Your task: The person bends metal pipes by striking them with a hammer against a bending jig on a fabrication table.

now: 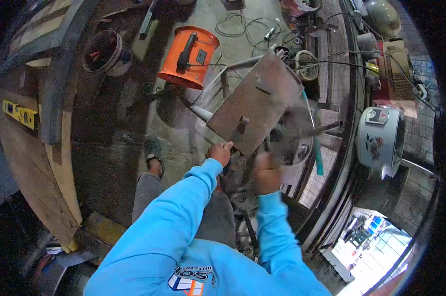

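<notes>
A flat, rust-brown metal plate (255, 106) lies slanted on a frame of pale tubes in front of me. On its face are a short dark bar (263, 90) and a small bracket-like piece (242, 124). My left hand (220, 154) is closed at the plate's near corner, thumb along the edge, the other fingers partly hidden. To the right, beside the near edge, my right hand (267, 173) looks like a fist but is smeared by motion. A greyish blur spreads above it, so what it grips cannot be made out.
Beyond the plate stands an orange drum-shaped blower (191, 56). A bucket (102, 52) and a yellow spirit level (20, 114) are at the left. At right are a teal-handled tool (319, 160), a pale pot-like container (378, 140) and cables (247, 27) on the floor farther off.
</notes>
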The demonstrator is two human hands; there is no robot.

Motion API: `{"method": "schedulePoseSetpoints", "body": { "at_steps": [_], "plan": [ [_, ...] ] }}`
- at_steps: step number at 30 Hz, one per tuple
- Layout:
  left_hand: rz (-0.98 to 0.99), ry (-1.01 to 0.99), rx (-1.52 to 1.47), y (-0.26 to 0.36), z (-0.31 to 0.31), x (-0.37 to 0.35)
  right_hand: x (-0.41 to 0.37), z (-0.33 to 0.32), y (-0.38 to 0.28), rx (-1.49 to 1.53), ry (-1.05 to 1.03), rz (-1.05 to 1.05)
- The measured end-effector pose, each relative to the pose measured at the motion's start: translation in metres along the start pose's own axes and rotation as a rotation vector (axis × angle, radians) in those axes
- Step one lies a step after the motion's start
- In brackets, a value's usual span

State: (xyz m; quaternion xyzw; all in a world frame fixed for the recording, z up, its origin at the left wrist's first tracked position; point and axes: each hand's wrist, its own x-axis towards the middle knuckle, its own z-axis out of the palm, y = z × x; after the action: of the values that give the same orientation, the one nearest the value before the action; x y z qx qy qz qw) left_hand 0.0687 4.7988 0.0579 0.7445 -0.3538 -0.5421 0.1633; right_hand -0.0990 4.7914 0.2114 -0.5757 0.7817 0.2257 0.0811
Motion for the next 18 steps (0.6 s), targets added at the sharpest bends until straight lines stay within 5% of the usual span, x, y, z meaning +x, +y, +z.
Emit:
{"method": "schedulePoseSetpoints", "body": {
  "at_steps": [1, 3, 5, 7, 8, 11, 14, 18],
  "plan": [
    [0.01, 0.014, 0.017, 0.016, -0.014, -0.016, -0.009, 0.014, -0.014, 0.796, -0.315, -0.156],
    [0.061, 0.091, 0.027, 0.025, -0.02, -0.001, -0.014, -0.041, -0.018, 0.843, -0.152, -0.236],
    [0.055, 0.121, 0.026, -0.046, 0.031, 0.002, -0.062, -0.109, 0.007, 0.949, -0.088, -0.244],
    [0.072, 0.131, 0.003, -0.026, 0.027, 0.026, -0.047, -0.175, 0.002, 1.181, 0.045, -0.352],
    [0.022, 0.076, -0.004, -0.008, 0.012, 0.008, -0.037, -0.166, 0.004, 1.79, -0.102, -0.465],
    [-0.022, 0.016, 0.024, -0.016, 0.011, 0.01, 0.037, -0.033, 0.023, 1.819, -0.593, -0.76],
    [-0.003, 0.048, 0.071, -0.021, 0.012, 0.008, -0.002, 0.049, -0.006, 0.599, -0.163, -0.111],
    [0.08, 0.078, 0.274, 0.022, -0.03, -0.028, -0.023, -0.005, 0.022, 1.029, -0.126, 0.09]
  ]
}}
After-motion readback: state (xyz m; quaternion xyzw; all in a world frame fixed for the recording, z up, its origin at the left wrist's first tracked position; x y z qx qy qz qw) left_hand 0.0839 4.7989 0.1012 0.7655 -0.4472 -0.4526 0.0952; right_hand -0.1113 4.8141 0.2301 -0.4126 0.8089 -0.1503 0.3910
